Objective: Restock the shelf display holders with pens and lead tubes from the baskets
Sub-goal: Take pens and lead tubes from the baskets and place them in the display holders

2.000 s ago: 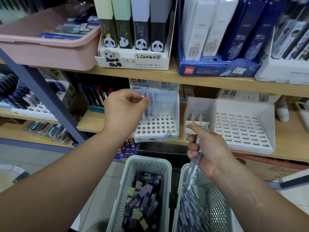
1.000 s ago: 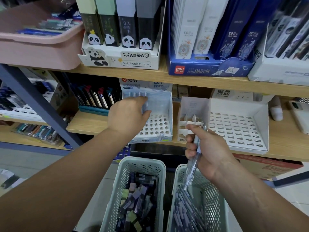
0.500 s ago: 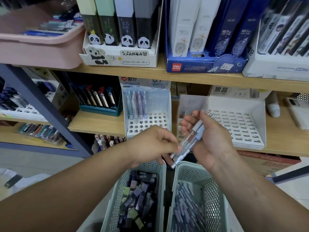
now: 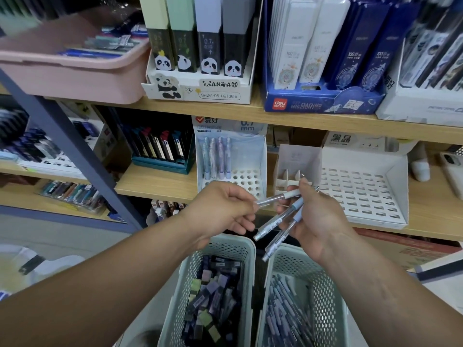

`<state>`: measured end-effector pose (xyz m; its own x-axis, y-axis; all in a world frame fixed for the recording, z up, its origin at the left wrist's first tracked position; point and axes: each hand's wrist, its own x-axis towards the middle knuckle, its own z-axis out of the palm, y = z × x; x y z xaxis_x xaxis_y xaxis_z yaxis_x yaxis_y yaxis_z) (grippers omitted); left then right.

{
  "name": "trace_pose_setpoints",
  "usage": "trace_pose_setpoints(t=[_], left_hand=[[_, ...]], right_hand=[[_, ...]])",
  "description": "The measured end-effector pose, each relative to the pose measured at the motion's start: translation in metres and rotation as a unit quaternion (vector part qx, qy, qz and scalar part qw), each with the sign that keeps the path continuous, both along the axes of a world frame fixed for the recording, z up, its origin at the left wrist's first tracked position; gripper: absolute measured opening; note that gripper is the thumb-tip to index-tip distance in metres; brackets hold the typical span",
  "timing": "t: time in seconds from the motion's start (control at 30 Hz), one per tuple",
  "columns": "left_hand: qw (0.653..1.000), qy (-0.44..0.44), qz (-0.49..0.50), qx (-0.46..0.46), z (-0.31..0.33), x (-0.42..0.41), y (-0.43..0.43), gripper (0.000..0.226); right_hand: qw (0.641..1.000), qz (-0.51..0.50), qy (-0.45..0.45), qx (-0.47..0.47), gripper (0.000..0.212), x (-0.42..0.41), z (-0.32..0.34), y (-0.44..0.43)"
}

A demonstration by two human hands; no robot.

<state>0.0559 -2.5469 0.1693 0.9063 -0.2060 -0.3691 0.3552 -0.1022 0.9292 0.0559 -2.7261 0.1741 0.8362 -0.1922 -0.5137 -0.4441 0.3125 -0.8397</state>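
My left hand (image 4: 220, 209), above the lead tube basket (image 4: 180, 291), pinches the tip of one pen (image 4: 278, 197). Behind it the pen holder (image 4: 253, 151) stands at the front edge of the shelf (image 4: 155, 184) — four pens (image 4: 217, 156) in its back left corner. My right hand (image 4: 318, 219), above the pen basket (image 4: 328, 296), curls around a few other pens (image 4: 279, 226).

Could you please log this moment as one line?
left hand pinches one pen | right hand holds spare pens | holder has four pens
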Motion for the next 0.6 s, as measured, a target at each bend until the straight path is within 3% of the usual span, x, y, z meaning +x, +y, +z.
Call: trace_pose_setpoints(t=[0.17,0.27,0.4,0.6], left_hand=[[0.981,0.026,0.116,-0.152,0.007,0.003,0.013,0.014],[0.969,-0.013,0.163,-0.188,0.01,0.004,0.019,0.013],[0.965,-0.123,0.217,-0.08,0.014,0.012,0.039,0.005],[0.924,-0.248,0.195,0.214,0.013,0.024,0.078,0.015]], right_hand=[[0.999,0.012,0.013,0.05,0.024,0.003,-0.001,0.01],[0.997,0.052,0.016,0.062,0.033,0.002,-0.002,0.016],[0.996,0.071,0.029,0.053,0.039,-0.001,-0.006,0.02],[0.998,0.049,0.024,0.029,0.038,0.001,-0.007,0.013]])
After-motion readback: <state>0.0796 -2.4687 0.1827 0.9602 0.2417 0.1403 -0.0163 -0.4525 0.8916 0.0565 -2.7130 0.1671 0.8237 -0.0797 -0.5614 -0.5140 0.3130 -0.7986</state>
